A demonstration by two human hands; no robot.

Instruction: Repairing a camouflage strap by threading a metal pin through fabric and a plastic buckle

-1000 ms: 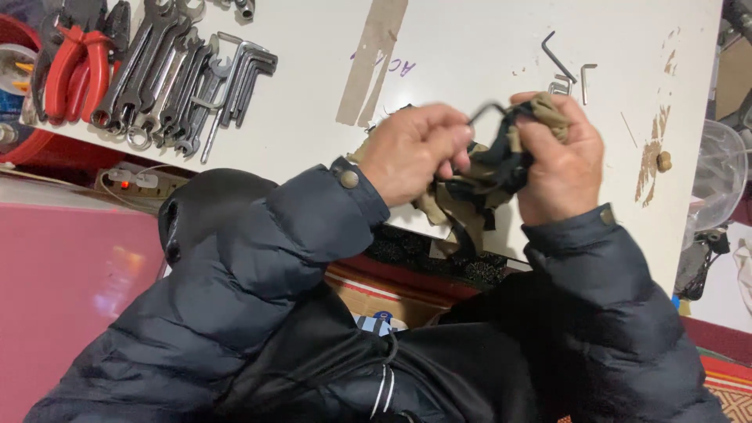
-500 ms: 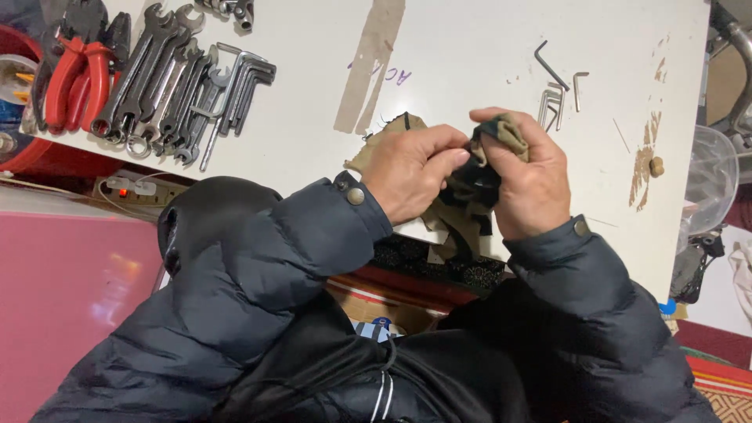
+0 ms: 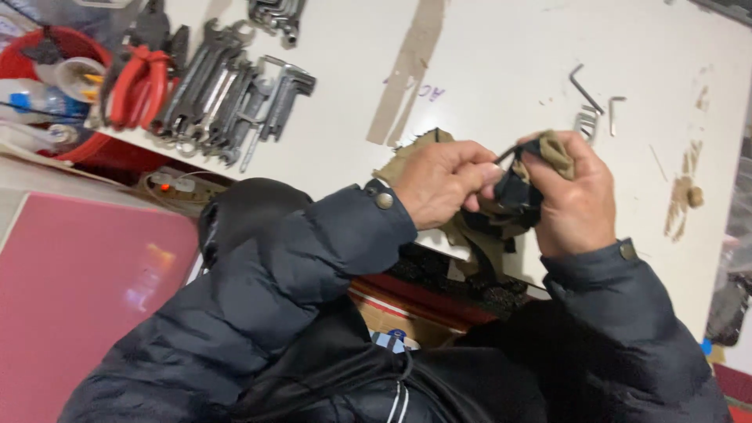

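**Both hands closed on a tan and black strap piece**

While the left hand (image 3: 440, 182) pinches one end with thumb and fingers, the right hand (image 3: 573, 197) is clenched round the other end of a tan and black fabric strap piece (image 3: 513, 196), held just above the near edge of the white table (image 3: 486, 70). Both hands meet, almost touching. Far left on the table lie a row of wrenches (image 3: 215, 98) and red-handled pliers (image 3: 139, 82). Far right, just beyond the right hand, lie several hex keys (image 3: 587, 102).
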